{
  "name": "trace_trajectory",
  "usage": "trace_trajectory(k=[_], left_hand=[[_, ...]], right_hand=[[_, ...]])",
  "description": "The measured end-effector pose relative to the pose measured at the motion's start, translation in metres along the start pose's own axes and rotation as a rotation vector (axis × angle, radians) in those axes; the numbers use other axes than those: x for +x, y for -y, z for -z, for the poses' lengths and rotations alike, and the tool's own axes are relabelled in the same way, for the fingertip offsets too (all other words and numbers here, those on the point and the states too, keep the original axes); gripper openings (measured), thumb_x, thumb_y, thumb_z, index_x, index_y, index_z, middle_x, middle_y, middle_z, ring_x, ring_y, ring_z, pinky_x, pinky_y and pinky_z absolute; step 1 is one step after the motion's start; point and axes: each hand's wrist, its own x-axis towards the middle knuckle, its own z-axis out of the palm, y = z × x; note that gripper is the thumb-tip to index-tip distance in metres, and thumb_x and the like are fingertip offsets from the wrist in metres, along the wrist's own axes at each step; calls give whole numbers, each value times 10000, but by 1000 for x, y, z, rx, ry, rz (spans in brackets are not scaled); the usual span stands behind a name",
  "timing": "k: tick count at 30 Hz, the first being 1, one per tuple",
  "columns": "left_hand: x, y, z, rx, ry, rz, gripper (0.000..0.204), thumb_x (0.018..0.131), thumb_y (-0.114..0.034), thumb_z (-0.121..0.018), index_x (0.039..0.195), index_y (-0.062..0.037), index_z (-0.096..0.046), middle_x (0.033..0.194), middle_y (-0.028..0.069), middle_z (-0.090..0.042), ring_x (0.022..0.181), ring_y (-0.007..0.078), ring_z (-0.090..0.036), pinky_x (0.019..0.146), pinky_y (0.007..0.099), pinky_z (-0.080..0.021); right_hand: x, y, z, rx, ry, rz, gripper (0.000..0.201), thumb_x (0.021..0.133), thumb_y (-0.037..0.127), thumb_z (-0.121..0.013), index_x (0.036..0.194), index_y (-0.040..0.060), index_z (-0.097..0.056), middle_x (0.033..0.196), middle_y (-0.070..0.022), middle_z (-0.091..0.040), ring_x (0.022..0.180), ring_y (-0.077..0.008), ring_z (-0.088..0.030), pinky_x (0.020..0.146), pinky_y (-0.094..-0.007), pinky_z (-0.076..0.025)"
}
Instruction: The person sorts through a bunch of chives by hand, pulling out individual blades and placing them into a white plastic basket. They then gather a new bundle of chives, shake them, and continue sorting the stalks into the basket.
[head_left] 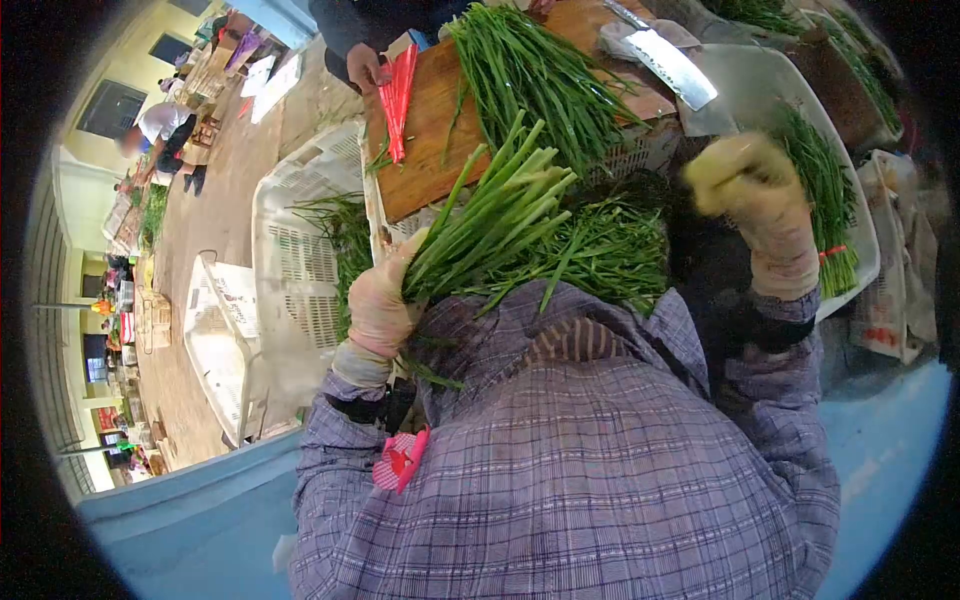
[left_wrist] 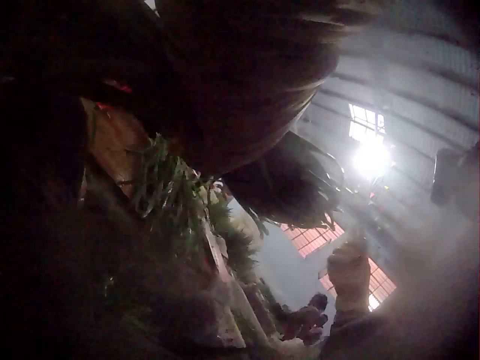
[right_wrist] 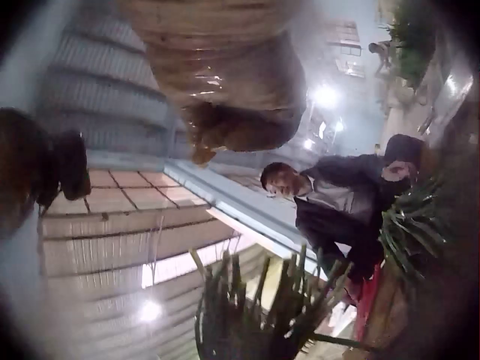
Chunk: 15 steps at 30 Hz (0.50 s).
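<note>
The left hand (head_left: 382,305), gloved, is gripping a bunch of chive-like stalks (head_left: 495,220) in front of the wooden board (head_left: 425,175); the right hand (head_left: 742,178) is blurring in its yellow glove, so I cannot tell whether its fingers are closing on anything. Stalks could be slipping out or splaying, since no tie is showing around the bunch and one hand alone is securing it; a careless sweep of the right hand could be catching the cleaver (head_left: 680,75), which is lying near the board's edge.

On the right, a white tub (head_left: 755,95) is holding greens (head_left: 825,195) bound by a red band (head_left: 832,252); on the left, a slotted white basket (head_left: 298,265) is containing loose greens (head_left: 347,228).
</note>
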Motion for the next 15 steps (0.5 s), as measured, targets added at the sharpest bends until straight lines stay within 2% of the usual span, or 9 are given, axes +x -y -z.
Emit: trace_trajectory(k=[2, 3, 4, 6, 7, 8, 10, 11, 15], left_hand=[[1, 2, 1, -1, -34, -32, 571, 710, -75, -712, 1259, -127, -566, 929, 96, -683, 816, 290, -669, 690, 352, -516], [1, 4, 1, -1, -32, -32, 571, 710, -75, -712, 1259, -127, -566, 929, 96, -683, 816, 290, -669, 690, 352, -516], [0, 9, 1, 65, -44, -65, 565, 718, -78, -704, 1262, -134, -564, 933, 96, -682, 807, 291, -666, 680, 358, -514], [2, 7, 0, 129, -61, -89, 560, 725, -81, -697, 1266, -141, -563, 937, 97, -681, 798, 293, -663, 671, 364, -511], [4, 0, 4, 164, -28, -95, 564, 729, -79, -685, 1275, -145, -557, 939, 98, -681, 783, 289, -660, 652, 366, -506], [7, -4, 6, 201, -3, -108, 569, 733, -78, -673, 1284, -150, -551, 942, 99, -680, 767, 284, -656, 633, 368, -501], [10, -4, 6, 209, -11, -155, 576, 732, -74, -657, 1292, -147, -544, 916, 92, -675, 747, 276, -650, 614, 365, -495], [11, -4, 6, 213, -20, -195, 584, 730, -70, -641, 1300, -145, -537, 889, 84, -670, 727, 267, -644, 596, 361, -489], [9, -3, 9, 360, 9, -203, 608, 723, -64, -617, 1317, -146, -520, 783, 63, -623, 664, 252, -615, 552, 360, -466]], right_hand=[[-2, -15, -13, -926, 131, -275, 325, 848, 34, -647, 1170, 5, -615, 1061, -81, -665, 890, -169, -605, 849, -289, -483], [0, -28, -15, -1414, 128, 22, 403, 814, 16, -672, 1210, 34, -604, 1087, -78, -655, 910, -183, -607, 866, -289, -479], [-1, -29, -18, -1414, 124, 19, 403, 814, 16, -672, 1210, 34, -604, 1087, -78, -655, 910, -183, -607, 866, -289, -479], [3, -23, -40, -842, -31, -3, 440, 773, 12, -693, 1204, 49, -613, 1053, -105, -662, 925, -218, -627, 849, -314, -487], [5, -13, -54, -977, -29, -25, 417, 769, 100, -719, 1176, 67, -631, 1028, -136, -659, 895, -264, -635, 797, -336, -496], [9, -17, -61, -974, -33, -25, 417, 769, 100, -719, 1176, 67, -631, 1028, -136, -659, 895, -264, -635, 797, -336, -496], [18, -21, -69, -1336, 134, 169, 353, 769, 212, -727, 1098, 98, -666, 1002, -131, -662, 833, -278, -629, 728, -355, -500], [19, -30, -66, -1390, 157, 290, 340, 738, 103, -753, 1069, 76, -684, 891, -84, -658, 749, -212, -620, 663, -306, -486], [15, -34, -61, -1373, 179, 355, 292, 735, 102, -754, 1021, 77, -700, 892, -91, -660, 759, -233, -625, 667, -316, -492]])
